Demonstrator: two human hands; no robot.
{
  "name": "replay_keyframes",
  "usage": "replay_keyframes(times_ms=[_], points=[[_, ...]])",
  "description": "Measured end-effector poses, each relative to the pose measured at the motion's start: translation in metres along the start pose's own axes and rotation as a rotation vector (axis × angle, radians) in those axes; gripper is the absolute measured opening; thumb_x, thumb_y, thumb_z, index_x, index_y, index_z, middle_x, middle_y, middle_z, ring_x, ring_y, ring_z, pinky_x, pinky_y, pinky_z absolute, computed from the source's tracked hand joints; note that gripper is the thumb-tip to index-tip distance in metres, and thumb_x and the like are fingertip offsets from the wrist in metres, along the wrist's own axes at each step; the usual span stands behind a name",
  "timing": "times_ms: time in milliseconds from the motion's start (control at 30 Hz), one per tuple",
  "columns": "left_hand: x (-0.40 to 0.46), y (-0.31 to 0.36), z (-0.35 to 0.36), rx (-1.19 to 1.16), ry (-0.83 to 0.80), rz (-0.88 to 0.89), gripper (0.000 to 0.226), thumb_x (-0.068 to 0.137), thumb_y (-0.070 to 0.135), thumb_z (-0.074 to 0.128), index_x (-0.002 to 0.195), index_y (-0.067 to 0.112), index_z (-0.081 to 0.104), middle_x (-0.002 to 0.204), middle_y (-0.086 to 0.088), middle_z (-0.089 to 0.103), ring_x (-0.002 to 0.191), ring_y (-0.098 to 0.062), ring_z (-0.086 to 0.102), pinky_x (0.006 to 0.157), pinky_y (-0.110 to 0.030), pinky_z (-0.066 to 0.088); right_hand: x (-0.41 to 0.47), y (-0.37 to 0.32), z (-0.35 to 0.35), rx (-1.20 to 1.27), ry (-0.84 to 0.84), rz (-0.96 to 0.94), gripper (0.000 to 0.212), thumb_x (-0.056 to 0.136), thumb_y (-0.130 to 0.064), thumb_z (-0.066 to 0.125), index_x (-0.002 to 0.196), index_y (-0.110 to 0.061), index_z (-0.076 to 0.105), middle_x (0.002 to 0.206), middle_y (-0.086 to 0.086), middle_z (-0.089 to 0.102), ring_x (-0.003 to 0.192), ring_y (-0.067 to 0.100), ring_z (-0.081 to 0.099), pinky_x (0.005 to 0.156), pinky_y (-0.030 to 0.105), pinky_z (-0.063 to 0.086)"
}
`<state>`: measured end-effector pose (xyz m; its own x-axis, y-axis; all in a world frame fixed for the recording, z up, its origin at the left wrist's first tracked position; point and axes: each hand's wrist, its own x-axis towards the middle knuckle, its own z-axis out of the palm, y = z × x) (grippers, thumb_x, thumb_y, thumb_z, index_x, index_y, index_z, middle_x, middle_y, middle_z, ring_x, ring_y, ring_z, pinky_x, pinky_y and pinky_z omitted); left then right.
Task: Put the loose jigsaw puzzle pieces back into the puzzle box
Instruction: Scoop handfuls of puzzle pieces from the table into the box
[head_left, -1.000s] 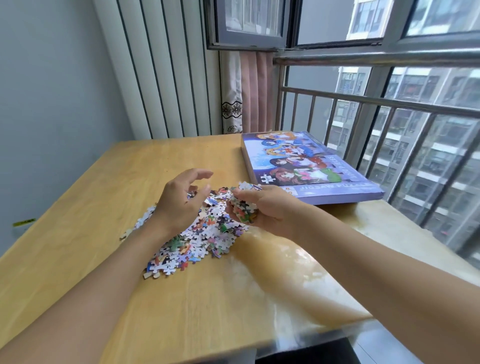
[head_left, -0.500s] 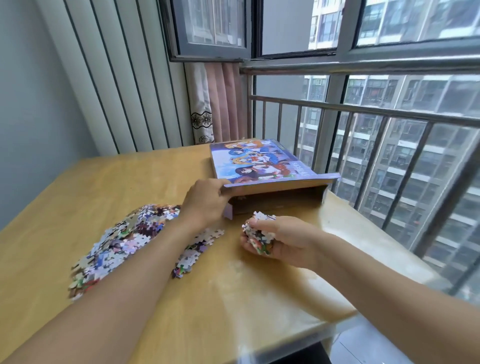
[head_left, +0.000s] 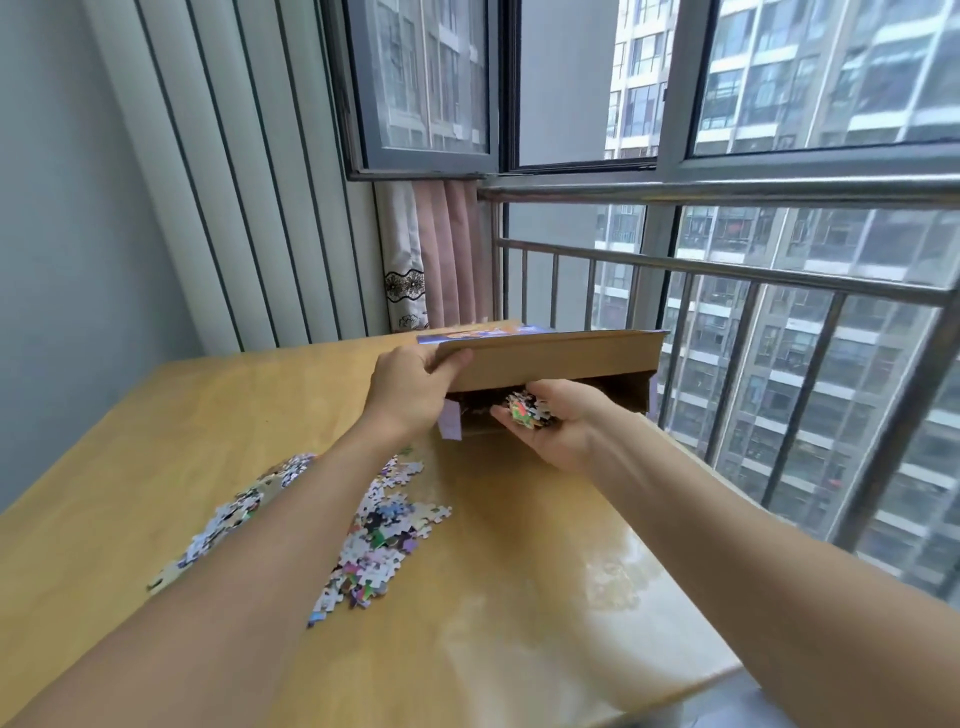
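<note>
Two hands (head_left: 410, 389) at box lid (head_left: 550, 358), right palm-up with pieces (head_left: 527, 409)

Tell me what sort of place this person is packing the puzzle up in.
Probably a flat high up in an apartment tower: a wooden table stands by a window with a metal safety railing, high-rise residential blocks outside, and a pink curtain in the corner.

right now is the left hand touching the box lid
Touching. The head view shows the left hand gripping the near left corner of the raised box lid, fingers curled over its edge with no gap.
</note>
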<state>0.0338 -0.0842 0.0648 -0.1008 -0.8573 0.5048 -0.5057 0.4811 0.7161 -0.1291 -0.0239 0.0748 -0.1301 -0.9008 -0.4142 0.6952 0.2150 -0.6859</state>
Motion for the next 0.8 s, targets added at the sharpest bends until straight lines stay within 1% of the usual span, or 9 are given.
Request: replay_keyframes(times_ms=[67,133,267,400,533,600,700,733,800], points=[[-0.001,0.004,-0.002,-0.039,0.000,-0.002,0.027,0.095,0.039,0.065,0.092,0.016,0.079,0.087,-0.005,0.077,0.081,-0.024,0.064,0.077,-0.036,0.051,-0.001,-0.004,0.006,-0.003,0.009,-0.009,0.014,0.102,0.001,0.050,0.114,0.004,0.056,0.123,0.024,0.057,0.120,0.038,0.058,0.097,0.044,0.055],[0.000,0.008,-0.006,-0.076,0.000,-0.008,0.023,0.096,0.037,0.065,0.098,0.020,0.079,0.090,0.001,0.077,0.093,-0.024,0.068,0.084,-0.037,0.053,-0.001,-0.005,0.013,0.019,0.030,-0.024,0.020,0.101,0.002,0.049,0.120,0.004,0.054,0.128,0.023,0.057,0.120,0.037,0.058,0.100,0.045,0.053],[0.004,0.013,-0.013,-0.111,-0.042,-0.028,0.020,0.096,0.036,0.064,0.105,0.025,0.078,0.092,0.009,0.076,0.097,-0.017,0.069,0.090,-0.036,0.055,-0.003,-0.003,0.026,0.193,0.044,-0.043,0.008,0.099,-0.003,0.046,0.101,0.000,0.053,0.115,0.020,0.060,0.116,0.037,0.060,0.103,0.048,0.050],[0.003,0.011,-0.012,-0.095,-0.059,0.001,0.017,0.096,0.036,0.064,0.102,0.028,0.078,0.091,0.008,0.076,0.094,-0.018,0.069,0.088,-0.039,0.055,0.000,-0.001,0.042,0.406,0.072,-0.072,0.031,0.092,-0.037,0.051,0.108,-0.013,0.065,0.112,0.012,0.069,0.105,0.034,0.066,0.099,0.051,0.052],[0.004,0.015,-0.012,-0.106,-0.069,-0.008,0.018,0.096,0.038,0.064,0.099,0.028,0.079,0.089,0.008,0.076,0.093,-0.018,0.069,0.087,-0.039,0.056,0.007,0.008,0.046,0.422,0.065,-0.145,0.051,0.081,-0.067,0.053,0.104,-0.023,0.066,0.107,0.004,0.072,0.101,0.029,0.067,0.098,0.047,0.051],[0.006,0.015,-0.014,-0.113,-0.082,-0.021,0.020,0.096,0.039,0.063,0.096,0.027,0.079,0.088,0.005,0.076,0.092,-0.021,0.069,0.086,-0.040,0.056,0.014,0.008,0.042,0.355,0.046,-0.180,0.060,0.079,-0.075,0.052,0.109,-0.026,0.066,0.111,0.003,0.072,0.103,0.027,0.067,0.100,0.045,0.051],[0.006,0.014,-0.015,-0.118,-0.079,-0.024,0.024,0.096,0.040,0.063,0.093,0.022,0.079,0.086,-0.001,0.076,0.088,-0.026,0.067,0.081,-0.040,0.056,0.027,0.000,0.026,0.075,0.013,-0.177,0.071,0.082,-0.080,0.046,0.124,-0.025,0.061,0.119,0.002,0.070,0.109,0.024,0.066,0.107,0.042,0.046],[0.005,0.013,-0.016,-0.124,-0.076,-0.024,0.023,0.096,0.040,0.064,0.094,0.023,0.079,0.084,0.002,0.075,0.085,-0.024,0.067,0.077,-0.036,0.055,0.030,-0.002,0.019,-0.044,-0.011,-0.180,0.072,0.085,-0.079,0.044,0.129,-0.024,0.058,0.121,0.001,0.068,0.111,0.022,0.064,0.108,0.038,0.045],[0.004,0.012,-0.016,-0.127,-0.074,-0.016,0.019,0.096,0.038,0.064,0.095,0.025,0.078,0.081,0.011,0.073,0.083,-0.016,0.066,0.074,-0.028,0.050,0.030,-0.006,0.003,-0.313,-0.053,-0.230,0.059,0.094,-0.066,0.047,0.134,-0.023,0.053,0.128,0.000,0.063,0.115,0.017,0.059,0.105,0.032,0.043]])
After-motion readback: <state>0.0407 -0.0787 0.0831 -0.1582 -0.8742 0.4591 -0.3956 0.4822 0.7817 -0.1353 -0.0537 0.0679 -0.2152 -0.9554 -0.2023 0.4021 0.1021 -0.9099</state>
